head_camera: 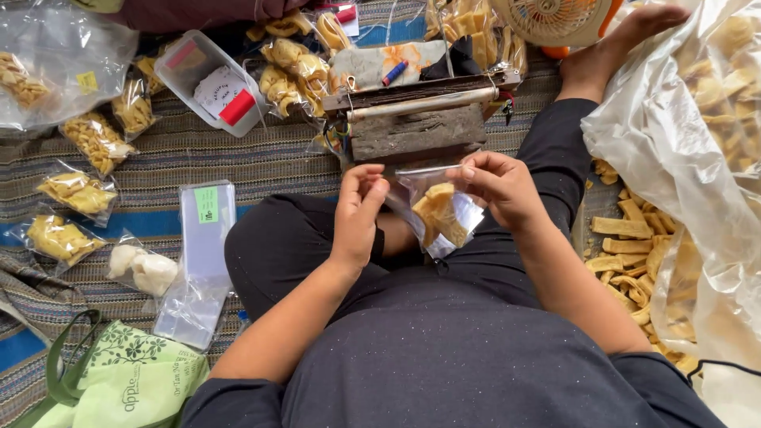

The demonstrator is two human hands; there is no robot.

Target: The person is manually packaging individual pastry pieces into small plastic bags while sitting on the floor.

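Observation:
I sit cross-legged on a striped mat. My left hand (358,208) and my right hand (498,187) each pinch a top corner of a small clear plastic bag (441,212) that holds yellow fried snack pieces. The bag hangs between my hands, above my lap. Just beyond it stands a worn wooden sealing device (418,120) with a pale bar across its top.
Several filled snack bags (78,192) lie on the mat at left, near a stack of empty clear bags (200,261) and a clear plastic box (208,82). A large bag of loose snack pieces (674,158) is at right. A green bag (131,380) lies bottom left; a fan (555,20) is at top.

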